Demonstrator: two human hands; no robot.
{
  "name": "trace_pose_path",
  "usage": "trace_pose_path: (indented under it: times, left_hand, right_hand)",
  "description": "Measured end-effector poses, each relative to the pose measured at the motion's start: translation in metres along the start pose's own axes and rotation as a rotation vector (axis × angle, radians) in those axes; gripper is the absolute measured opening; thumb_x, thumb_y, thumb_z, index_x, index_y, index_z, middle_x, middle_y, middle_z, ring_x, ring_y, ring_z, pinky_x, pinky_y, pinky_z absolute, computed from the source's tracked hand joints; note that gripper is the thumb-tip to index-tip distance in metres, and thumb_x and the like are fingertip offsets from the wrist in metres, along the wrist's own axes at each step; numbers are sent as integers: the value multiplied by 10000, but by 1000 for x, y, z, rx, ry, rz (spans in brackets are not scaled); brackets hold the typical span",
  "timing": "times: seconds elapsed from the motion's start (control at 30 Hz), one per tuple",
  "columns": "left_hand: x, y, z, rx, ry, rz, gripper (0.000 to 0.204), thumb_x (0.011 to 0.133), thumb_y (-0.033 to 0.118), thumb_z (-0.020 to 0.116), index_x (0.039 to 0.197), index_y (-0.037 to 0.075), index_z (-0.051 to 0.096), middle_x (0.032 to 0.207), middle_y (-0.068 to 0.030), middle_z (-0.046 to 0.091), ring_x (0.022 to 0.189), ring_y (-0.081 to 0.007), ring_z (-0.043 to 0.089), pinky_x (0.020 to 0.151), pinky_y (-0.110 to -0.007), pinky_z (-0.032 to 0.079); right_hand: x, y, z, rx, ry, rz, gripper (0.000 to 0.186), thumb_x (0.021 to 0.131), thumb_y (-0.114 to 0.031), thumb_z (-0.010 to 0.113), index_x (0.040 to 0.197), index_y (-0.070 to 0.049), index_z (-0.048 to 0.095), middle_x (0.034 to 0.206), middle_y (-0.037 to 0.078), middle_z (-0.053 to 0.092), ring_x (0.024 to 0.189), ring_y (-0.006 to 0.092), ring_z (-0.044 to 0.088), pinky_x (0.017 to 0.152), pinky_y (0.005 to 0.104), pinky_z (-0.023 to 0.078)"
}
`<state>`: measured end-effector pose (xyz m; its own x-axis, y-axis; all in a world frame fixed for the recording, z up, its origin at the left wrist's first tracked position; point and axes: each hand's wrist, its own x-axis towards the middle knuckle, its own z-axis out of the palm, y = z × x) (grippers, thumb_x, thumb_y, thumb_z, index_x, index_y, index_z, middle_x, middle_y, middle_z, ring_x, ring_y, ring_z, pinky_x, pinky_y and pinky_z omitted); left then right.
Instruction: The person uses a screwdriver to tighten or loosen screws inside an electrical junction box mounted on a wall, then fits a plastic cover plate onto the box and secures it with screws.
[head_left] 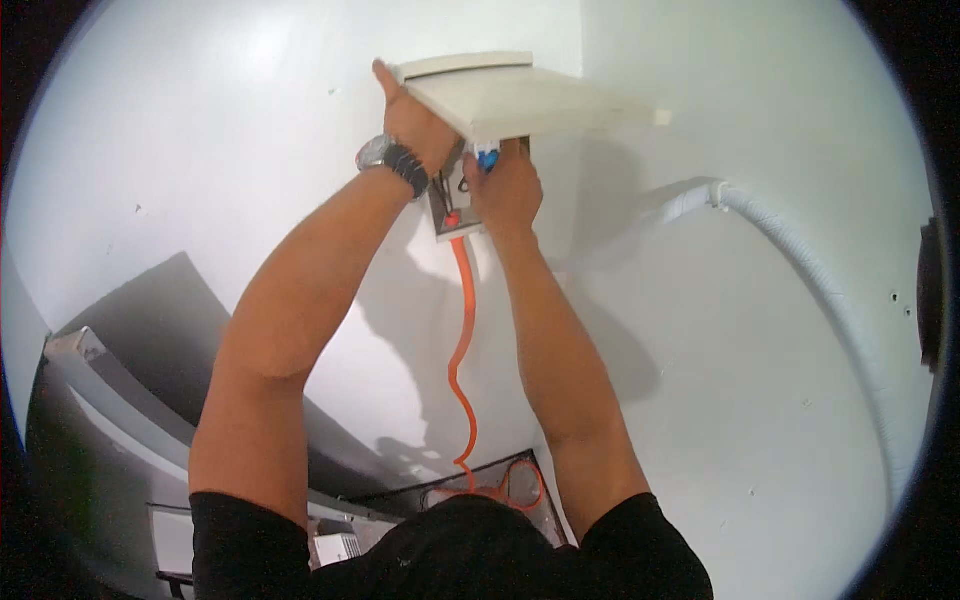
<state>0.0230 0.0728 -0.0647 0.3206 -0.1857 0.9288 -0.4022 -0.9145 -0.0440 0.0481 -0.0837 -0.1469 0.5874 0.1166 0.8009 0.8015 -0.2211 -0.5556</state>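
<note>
A cream wall box (460, 229) has its cream door (540, 95) raised outward. My left hand (420, 125), with a watch on the wrist, is against the box's left side, thumb stretched up past the door's corner and other fingers mostly hidden. My right hand (505, 190) is closed around a small blue-and-white part (487, 160) inside the box, under the door. Dark wires run to a red fitting (452, 220) at the box's bottom, where an orange corrugated conduit (465, 290) hangs down.
A white wrapped pipe (800, 255) curves down the right wall from a bracket. A grey metal channel (110, 390) slants along the lower left. Coiled orange conduit (525, 465) lies at the foot of the wall. A dark object (928, 295) is at the far right edge.
</note>
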Motion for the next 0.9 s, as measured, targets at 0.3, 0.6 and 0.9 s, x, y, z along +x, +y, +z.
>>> trace_pose_path:
  times: [0.3,0.6,0.9]
  left_hand:
    - [8,44,3,-47,-238,-202,505,1079,455,313,1378,107,524,1385,-70,629,1232,-242,583,1181,-521,251]
    - [1,51,12,-1015,72,-350,551,1049,538,327,1336,106,516,1317,-120,629,1177,-275,606,1023,-419,495]
    - [2,67,6,-1353,196,-552,469,1042,470,459,1335,104,457,1286,-104,597,1154,-232,594,989,-401,521]
  right_hand:
    - [2,14,-17,68,22,15,555,898,-287,735,1348,-75,491,1211,178,609,1056,413,661,822,529,556]
    - [-5,15,-18,95,17,-9,541,908,-279,732,1335,-46,494,1174,178,578,1051,433,644,818,551,546]
    - [-13,7,-29,101,48,-54,495,892,-264,742,1275,-18,549,1269,205,595,1081,433,641,838,537,540]
